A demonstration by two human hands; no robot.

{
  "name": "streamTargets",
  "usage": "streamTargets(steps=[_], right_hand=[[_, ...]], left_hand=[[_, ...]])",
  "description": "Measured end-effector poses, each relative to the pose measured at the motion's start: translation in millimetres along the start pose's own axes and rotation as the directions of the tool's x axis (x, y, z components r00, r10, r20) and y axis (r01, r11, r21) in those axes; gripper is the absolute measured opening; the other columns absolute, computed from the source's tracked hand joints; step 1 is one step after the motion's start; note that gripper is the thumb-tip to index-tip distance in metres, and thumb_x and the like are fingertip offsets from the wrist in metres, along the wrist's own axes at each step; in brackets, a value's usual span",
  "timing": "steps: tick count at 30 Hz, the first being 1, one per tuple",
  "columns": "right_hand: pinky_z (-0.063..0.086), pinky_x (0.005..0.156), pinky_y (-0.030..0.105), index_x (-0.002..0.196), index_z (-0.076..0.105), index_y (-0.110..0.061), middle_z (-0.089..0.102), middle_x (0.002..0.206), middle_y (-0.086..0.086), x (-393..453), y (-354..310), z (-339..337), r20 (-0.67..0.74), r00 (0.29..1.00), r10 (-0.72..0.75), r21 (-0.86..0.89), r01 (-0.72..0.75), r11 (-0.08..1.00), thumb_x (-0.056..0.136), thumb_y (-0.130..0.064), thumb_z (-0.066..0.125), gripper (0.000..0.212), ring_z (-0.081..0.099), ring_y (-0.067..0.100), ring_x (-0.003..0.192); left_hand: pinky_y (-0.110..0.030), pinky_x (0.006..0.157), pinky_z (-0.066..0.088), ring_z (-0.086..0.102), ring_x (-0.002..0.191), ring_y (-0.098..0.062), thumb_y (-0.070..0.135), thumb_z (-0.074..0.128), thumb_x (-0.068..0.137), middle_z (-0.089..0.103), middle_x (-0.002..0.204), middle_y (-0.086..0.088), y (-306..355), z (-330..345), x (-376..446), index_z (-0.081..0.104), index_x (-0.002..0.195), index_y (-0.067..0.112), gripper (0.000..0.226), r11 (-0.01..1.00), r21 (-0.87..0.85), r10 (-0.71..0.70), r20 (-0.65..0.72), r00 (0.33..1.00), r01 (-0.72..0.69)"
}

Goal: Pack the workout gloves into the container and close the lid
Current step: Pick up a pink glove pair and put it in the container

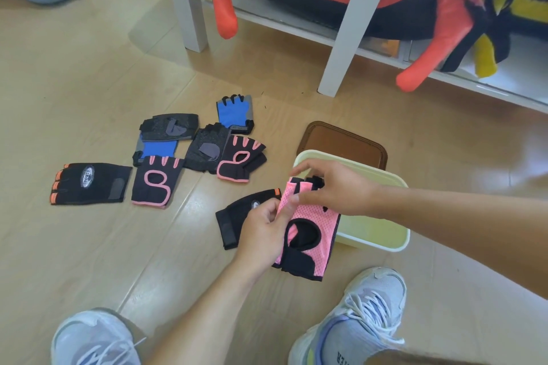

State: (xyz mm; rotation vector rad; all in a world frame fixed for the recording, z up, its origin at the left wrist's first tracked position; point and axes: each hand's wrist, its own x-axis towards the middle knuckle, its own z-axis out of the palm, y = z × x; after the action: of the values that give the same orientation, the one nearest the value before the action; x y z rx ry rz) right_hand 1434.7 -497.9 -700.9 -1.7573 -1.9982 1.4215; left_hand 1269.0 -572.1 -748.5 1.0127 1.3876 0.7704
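**Pink mesh glove, held over the open container**

Item in hand: one pink mesh glove, fingerless, with black trim, a black wrist strap and an oval cut-out on the back. It hangs upright, finger end uppermost, at the near-left edge of the cream container.

Grip: the right hand pinches the finger end from above; the left hand pinches the left edge between thumb and fingers. Both are closed on the fabric. The two-point hold appears meant to keep the limp glove flat and squared so it can be lowered in without bunching.

Container: lidless, on the floor, its interior looking empty where visible. The brown lid lies flat just behind it, touching or nearly so, presumably parked there to leave the opening free.

Awaiting packing, on the wooden floor:
- a black glove with orange trim, just left of the hands, partly hidden;
- a second black and orange glove, far left;
- two black gloves with pink outline;
- two blue gloves;
- two black and grey gloves, overlapping the others.

Judged status: packing at an early stage; lid not yet on.
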Motion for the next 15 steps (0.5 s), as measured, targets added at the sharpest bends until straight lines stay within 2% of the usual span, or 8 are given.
streamTargets(steps=[2,4,5,7,9,11,15], right_hand=[[0.047,0.061,0.025,0.114,0.061,-0.035,0.064,0.104,-0.006,0.4,1.7,2.3,-0.063,0.996,-0.056,-0.04,0.053,0.998,0.083,-0.04,0.08,0.036,0.059,0.009,0.07],[0.051,0.063,0.029,0.1,0.066,-0.031,0.067,0.101,-0.007,1.3,2.8,4.7,-0.061,0.994,-0.091,-0.035,0.089,0.995,0.086,-0.037,0.078,0.02,0.061,0.008,0.073],[0.049,0.061,0.026,0.095,0.068,-0.029,0.068,0.098,-0.007,1.8,3.5,5.5,-0.06,0.994,-0.093,-0.035,0.092,0.995,0.087,-0.036,0.077,0.014,0.059,0.003,0.07],[0.041,0.054,0.015,0.089,0.068,-0.024,0.068,0.09,-0.009,2.1,3.6,6.0,-0.069,0.994,-0.086,-0.029,0.084,0.996,0.091,-0.034,0.074,0.011,0.054,-0.002,0.06],[0.042,0.052,0.019,0.085,0.064,-0.024,0.066,0.083,-0.011,2.1,4.5,5.8,-0.075,0.995,-0.06,0.021,0.062,0.998,0.095,-0.032,0.069,0.014,0.052,0.003,0.058],[0.043,0.053,0.03,0.085,0.059,-0.023,0.067,0.08,-0.005,2.3,5.6,4.3,-0.08,0.996,-0.034,0.082,0.04,0.996,0.098,-0.03,0.064,0.016,0.051,0.013,0.061],[0.045,0.054,0.034,0.088,0.058,-0.02,0.069,0.079,0.006,2.4,6.3,3.3,-0.078,0.997,-0.014,0.127,0.024,0.992,0.099,-0.03,0.064,0.016,0.053,0.017,0.062]], left_hand=[[-0.024,0.044,0.033,0.043,0.05,-0.02,0.055,0.052,0.097,0.055,0.056,-0.002,0.5,1.1,-0.7,0.054,0.086,-0.002,0.058,1.0,0.005,0.008,0.006,1.0,-0.008],[-0.026,0.044,0.033,0.042,0.053,-0.023,0.047,0.053,0.1,0.054,0.055,-0.002,-1.1,2.7,-0.3,0.053,0.085,-0.001,0.051,1.0,-0.01,0.005,0.002,1.0,-0.005],[-0.026,0.045,0.034,0.043,0.055,-0.023,0.044,0.054,0.1,0.054,0.056,-0.003,-1.3,3.4,-0.1,0.054,0.085,-0.001,0.047,1.0,-0.02,-0.003,-0.002,1.0,0.003],[-0.028,0.055,0.04,0.047,0.061,-0.022,0.041,0.057,0.1,0.055,0.063,-0.011,-3.8,4.4,1.1,0.058,0.089,-0.001,0.043,0.999,-0.05,-0.007,0.002,1.0,0.007],[-0.032,0.067,0.043,0.054,0.068,-0.02,0.043,0.061,0.097,0.062,0.073,-0.018,-6.5,5.0,2.0,0.063,0.093,0.002,0.04,0.995,-0.094,-0.018,0.025,1.0,0.021],[-0.029,0.067,0.043,0.058,0.068,-0.014,0.042,0.062,0.096,0.067,0.074,-0.007,-8.5,5.2,2.3,0.067,0.095,0.006,0.036,0.994,-0.098,-0.043,0.039,0.998,0.046],[-0.009,0.053,0.038,0.057,0.055,0.009,0.036,0.06,0.099,0.063,0.063,0.015,-11.9,5.9,3.1,0.069,0.095,0.012,0.026,0.998,-0.049,-0.038,0.035,0.999,0.04]])
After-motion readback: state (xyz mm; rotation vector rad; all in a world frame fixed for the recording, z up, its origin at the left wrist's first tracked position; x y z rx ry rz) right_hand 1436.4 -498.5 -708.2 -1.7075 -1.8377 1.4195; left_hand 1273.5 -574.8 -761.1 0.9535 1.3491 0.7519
